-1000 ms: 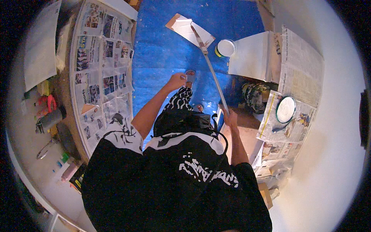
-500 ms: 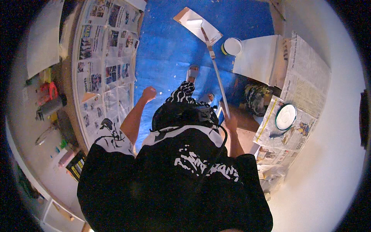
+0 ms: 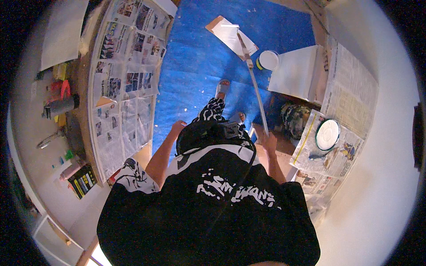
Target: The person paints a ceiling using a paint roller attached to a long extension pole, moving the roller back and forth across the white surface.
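Note:
My right hand (image 3: pixel 267 142) is closed round the lower end of a long pole (image 3: pixel 258 97), part of a paint roller. Far ahead, the white roller head (image 3: pixel 230 26) lies on or just over a flat, white-smeared cardboard piece (image 3: pixel 228 40) on the blue floor covering. To the right of that cardboard stands a round tub of white paint (image 3: pixel 268 60). My left hand (image 3: pixel 179 127) hangs beside the black bag at my waist, away from the pole; its fingers are too unclear to read.
Newspaper (image 3: pixel 126 84) covers a long surface on the left. On the right, a white-coated lid (image 3: pixel 328 134) rests on more newspaper, by a white panel (image 3: pixel 295 73). Tools (image 3: pixel 60 99) and a yellow-black box (image 3: pixel 83 181) sit at far left. A white wall (image 3: pixel 377 177) bounds the right.
My left hand has dropped back toward my waist. The roller, cardboard and tub appear slightly lower and further right as the view shifts. My right hand keeps its grip on the pole.

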Motion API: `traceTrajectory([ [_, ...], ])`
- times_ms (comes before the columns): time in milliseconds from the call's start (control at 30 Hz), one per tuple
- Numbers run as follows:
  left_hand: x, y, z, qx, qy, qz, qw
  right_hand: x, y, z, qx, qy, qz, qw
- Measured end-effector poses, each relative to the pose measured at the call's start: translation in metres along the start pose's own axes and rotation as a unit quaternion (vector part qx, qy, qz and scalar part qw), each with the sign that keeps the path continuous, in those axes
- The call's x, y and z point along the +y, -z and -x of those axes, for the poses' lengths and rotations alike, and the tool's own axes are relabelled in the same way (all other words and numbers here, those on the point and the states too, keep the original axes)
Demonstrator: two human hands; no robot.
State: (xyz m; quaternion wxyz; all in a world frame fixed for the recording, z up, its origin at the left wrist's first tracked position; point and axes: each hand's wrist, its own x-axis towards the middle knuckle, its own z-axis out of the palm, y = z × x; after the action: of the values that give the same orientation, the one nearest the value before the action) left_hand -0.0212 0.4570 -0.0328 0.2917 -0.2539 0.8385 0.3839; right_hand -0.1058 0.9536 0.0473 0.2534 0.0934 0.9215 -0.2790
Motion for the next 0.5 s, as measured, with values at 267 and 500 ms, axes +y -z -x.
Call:
traceTrajectory([
  [267, 0.043, 0.022, 0.01, -0.008, 0.015, 0.168, 0.986, 0.019, -0.03, -0.057, 0.048, 0.119, 0.114, 0.985],
  [500, -0.01, 0.007, 0.023, 0.011, -0.005, 0.075, 0.997, 0.07, -0.058, 0.002, 0.027, 0.097, 0.049, 0.994],
])
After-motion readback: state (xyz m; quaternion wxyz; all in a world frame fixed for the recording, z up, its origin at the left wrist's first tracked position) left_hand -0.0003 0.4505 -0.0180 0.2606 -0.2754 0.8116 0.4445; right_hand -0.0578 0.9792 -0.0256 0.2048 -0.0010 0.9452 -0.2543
